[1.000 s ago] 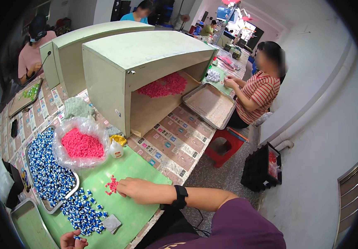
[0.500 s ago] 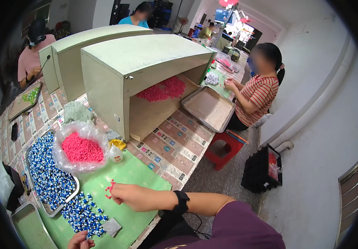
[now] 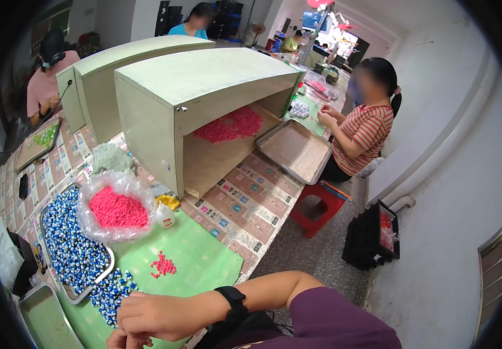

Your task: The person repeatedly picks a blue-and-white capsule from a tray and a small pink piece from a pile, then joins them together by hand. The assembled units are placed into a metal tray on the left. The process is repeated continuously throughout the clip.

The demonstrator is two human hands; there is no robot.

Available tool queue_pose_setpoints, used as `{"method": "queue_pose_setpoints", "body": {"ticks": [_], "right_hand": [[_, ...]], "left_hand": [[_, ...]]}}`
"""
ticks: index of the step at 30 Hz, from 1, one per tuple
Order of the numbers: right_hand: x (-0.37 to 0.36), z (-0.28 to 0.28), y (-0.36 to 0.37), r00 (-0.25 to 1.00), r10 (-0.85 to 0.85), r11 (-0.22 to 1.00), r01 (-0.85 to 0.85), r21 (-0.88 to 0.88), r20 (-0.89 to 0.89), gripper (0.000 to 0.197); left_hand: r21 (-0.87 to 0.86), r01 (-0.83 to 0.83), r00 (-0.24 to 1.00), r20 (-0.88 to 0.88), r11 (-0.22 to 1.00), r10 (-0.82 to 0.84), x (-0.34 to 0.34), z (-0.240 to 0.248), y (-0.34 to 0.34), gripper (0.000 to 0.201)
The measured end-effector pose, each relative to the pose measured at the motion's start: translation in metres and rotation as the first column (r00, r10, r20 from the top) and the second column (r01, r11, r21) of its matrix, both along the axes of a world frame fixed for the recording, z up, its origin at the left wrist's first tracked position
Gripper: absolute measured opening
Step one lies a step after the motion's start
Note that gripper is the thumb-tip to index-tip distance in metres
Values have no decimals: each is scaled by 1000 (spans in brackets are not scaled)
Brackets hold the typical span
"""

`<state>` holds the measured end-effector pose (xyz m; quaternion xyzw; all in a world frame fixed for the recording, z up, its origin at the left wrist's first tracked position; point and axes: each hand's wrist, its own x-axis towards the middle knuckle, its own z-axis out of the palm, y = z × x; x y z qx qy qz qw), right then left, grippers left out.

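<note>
The right hand, fingers bent, is overlapping the left hand, hiding whatever either may be pinching, so I cannot tell. Blue beads are lying just beyond the hands, with their tray farther out to the left, while pink bits are sitting beyond and rightward on the mat. The step is seemingly involving close two-handed fingertip work, probably calling next for a steady pinch.

Ok so tray sits left on the table, bag of bits just right of it, bottle right of that, loose bits nearer, cabinet farther back.
</note>
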<state>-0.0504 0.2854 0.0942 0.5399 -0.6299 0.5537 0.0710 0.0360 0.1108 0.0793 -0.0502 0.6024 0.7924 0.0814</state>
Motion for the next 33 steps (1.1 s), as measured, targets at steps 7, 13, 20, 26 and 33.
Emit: {"method": "queue_pose_setpoints", "body": {"ticks": [7,13,20,26,33], "right_hand": [[-7,8,9,998,65,995,-66,76,24,3],[-2,3,8,999,-14,987,7,160,43,23],[-1,3,-5,994,-78,964,95,250,-76,25],[-17,-4,9,996,-67,896,83,436,-53,26],[-20,-25,15,993,-10,787,81,612,-120,24]], "left_hand": [[-46,-1,999,-33,999,-1,-8,-13,-7,11],[-21,8,993,-120,1000,-10,-10,0,-4,11],[113,-13,996,-85,993,22,-6,-9,-5,12],[-2,-124,978,-169,992,122,-7,-20,-14,21],[-15,-210,956,-214,978,202,0,-19,-37,27]]}}
